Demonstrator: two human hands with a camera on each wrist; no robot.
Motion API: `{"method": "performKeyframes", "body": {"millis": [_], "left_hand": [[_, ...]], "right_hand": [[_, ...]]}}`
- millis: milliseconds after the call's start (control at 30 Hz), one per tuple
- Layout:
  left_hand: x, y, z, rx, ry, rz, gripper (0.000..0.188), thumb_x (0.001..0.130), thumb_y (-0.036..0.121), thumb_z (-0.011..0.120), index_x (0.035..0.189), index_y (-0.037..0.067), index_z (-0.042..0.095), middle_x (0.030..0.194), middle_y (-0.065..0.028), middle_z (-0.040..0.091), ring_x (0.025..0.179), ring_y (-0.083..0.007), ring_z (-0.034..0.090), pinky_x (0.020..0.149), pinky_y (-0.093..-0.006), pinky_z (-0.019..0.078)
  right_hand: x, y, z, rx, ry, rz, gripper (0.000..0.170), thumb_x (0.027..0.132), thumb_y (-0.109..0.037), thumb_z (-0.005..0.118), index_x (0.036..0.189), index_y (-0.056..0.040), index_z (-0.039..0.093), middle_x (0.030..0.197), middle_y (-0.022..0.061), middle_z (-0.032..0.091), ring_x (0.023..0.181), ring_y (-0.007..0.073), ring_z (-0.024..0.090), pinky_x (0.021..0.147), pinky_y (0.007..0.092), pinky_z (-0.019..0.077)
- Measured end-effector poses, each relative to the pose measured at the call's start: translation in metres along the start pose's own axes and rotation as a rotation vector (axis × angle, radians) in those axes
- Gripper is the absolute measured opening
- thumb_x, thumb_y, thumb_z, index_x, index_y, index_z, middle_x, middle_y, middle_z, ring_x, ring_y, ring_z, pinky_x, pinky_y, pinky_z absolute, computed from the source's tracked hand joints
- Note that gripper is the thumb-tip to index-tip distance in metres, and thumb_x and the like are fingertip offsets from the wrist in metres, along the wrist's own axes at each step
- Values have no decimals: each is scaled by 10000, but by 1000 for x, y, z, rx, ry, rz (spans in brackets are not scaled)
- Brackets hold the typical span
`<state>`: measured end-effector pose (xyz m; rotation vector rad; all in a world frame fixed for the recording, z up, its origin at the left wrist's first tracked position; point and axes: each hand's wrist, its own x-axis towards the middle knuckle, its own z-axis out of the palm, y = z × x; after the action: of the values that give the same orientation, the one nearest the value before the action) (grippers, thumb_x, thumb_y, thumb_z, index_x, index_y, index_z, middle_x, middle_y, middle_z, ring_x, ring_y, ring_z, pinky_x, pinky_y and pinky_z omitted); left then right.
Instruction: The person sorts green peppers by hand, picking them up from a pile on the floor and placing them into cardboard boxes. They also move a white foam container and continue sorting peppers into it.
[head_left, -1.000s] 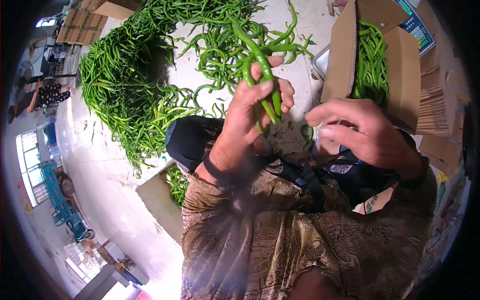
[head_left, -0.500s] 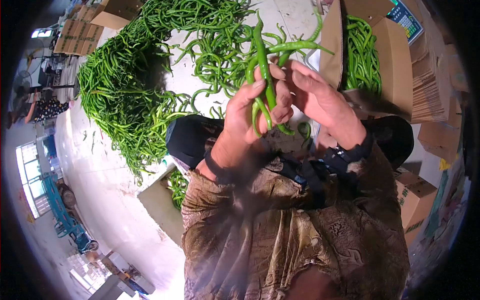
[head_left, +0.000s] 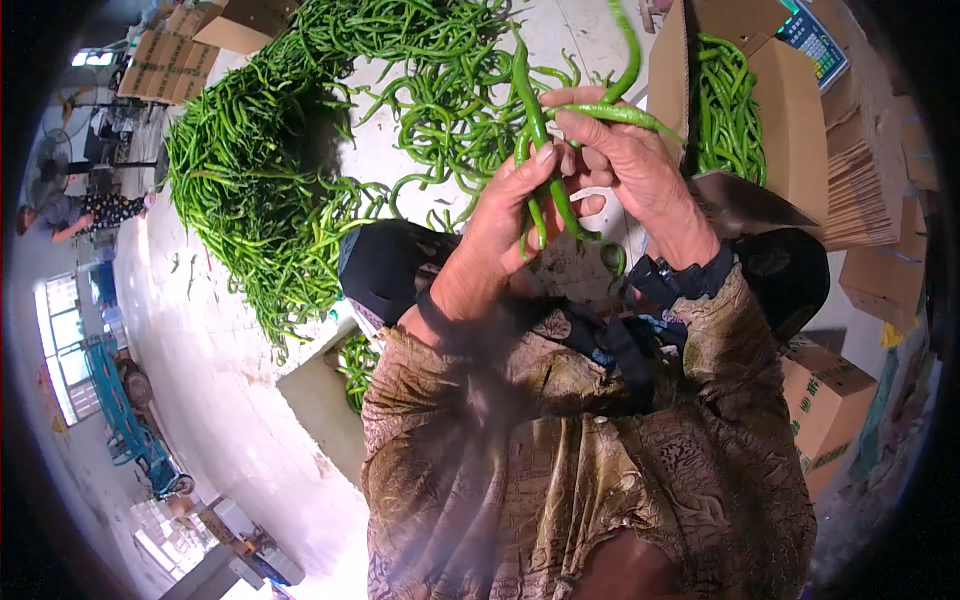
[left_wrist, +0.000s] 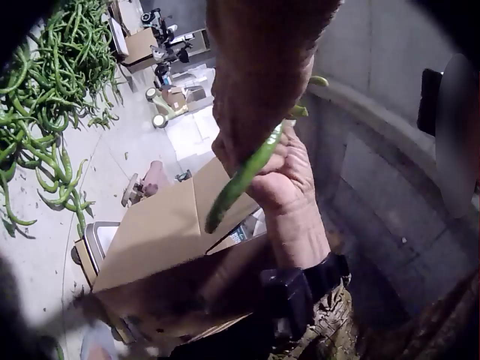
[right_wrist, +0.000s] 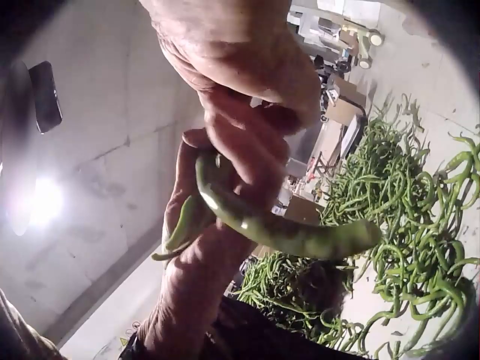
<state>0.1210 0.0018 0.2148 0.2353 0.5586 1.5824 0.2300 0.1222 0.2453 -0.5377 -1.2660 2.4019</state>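
In the head view my left hand (head_left: 500,210) grips several long green chili peppers (head_left: 528,90), their ends sticking out above and below the thumb. Close against it on the right, my right hand (head_left: 645,170) holds another chili pepper (head_left: 635,116) between thumb and fingers; a curved one rises behind its fingertips. From the left wrist, the right hand (left_wrist: 289,180) shows beyond the left hand (left_wrist: 259,90), a pepper (left_wrist: 244,180) slanting across it. In the right wrist view a curved pepper (right_wrist: 292,231) juts out where the right hand (right_wrist: 232,67) meets the left hand (right_wrist: 195,277).
A large heap of chili peppers (head_left: 240,170) covers the floor ahead and to the left, with looser ones (head_left: 430,130) nearer. An open cardboard box (head_left: 790,130) holding peppers stands at the right, by a scale display (head_left: 815,45). Flattened cardboard (head_left: 860,195) is stacked beyond it.
My right hand has come in from the right to meet the left hand, and its thumb now lies over a pepper. The left hand keeps its bunch and has shifted slightly right.
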Motion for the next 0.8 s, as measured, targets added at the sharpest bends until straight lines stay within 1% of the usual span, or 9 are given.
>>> {"method": "performKeyframes", "body": {"millis": [100,133,167,233,267,500,700,767,800], "left_hand": [[0,1,8,203,81,14,354,948,360,551,1010,12,564,1093,-157,606,1050,-290,585,910,-458,493],[-1,2,11,189,70,-18,316,922,302,618,1026,6,582,1065,-97,605,979,-217,573,895,-372,471],[-1,1,11,191,55,-21,316,922,302,618,1026,6,582,1065,-97,605,979,-217,573,895,-372,471],[-1,-3,7,566,217,-39,369,917,327,607,1078,-5,586,1034,-100,626,965,-206,589,878,-361,480],[-1,-3,6,606,201,-2,363,897,289,636,1092,-15,595,968,-65,615,895,-166,569,851,-321,464],[-11,-5,14,417,172,-14,310,908,275,623,965,-28,594,963,-72,593,937,-183,540,886,-348,432],[-24,-19,22,468,341,23,369,978,352,502,1059,-1,573,1078,-107,596,1001,-195,544,908,-349,422],[-27,-14,28,833,345,151,371,984,336,487,1103,-7,558,1082,-106,601,1013,-186,549,917,-338,417],[-29,-11,31,931,337,186,361,988,310,475,1134,-15,537,1047,-109,622,998,-178,556,933,-325,405]], "right_hand": [[2,8,-14,-93,48,-34,323,900,-228,652,1143,-20,604,755,12,610,623,55,558,462,197,374],[1,11,-15,-81,73,-60,320,899,-218,652,1143,-16,608,742,12,605,602,49,535,463,194,341],[1,12,-17,-94,98,-86,300,889,-224,664,1099,-13,632,769,5,614,649,57,545,511,195,387],[3,19,-17,-221,217,-238,264,873,-227,683,1019,-9,659,804,-3,626,718,68,556,584,210,433],[0,18,-18,-221,220,-250,264,873,-227,683,1019,-9,659,804,-3,626,718,68,556,584,210,433],[-7,6,-28,-273,353,-322,212,830,-208,726,946,-35,688,829,-4,639,749,66,538,663,234,444],[-17,-7,-26,-474,154,-257,212,818,-177,729,953,-17,700,835,16,653,771,86,581,666,249,484],[-21,-10,-20,-534,142,-241,213,817,-182,730,951,-17,705,846,31,661,795,90,592,698,247,490],[-20,-8,-19,-613,127,-362,227,819,-176,728,974,-14,695,838,38,660,799,88,596,693,257,496]]}}
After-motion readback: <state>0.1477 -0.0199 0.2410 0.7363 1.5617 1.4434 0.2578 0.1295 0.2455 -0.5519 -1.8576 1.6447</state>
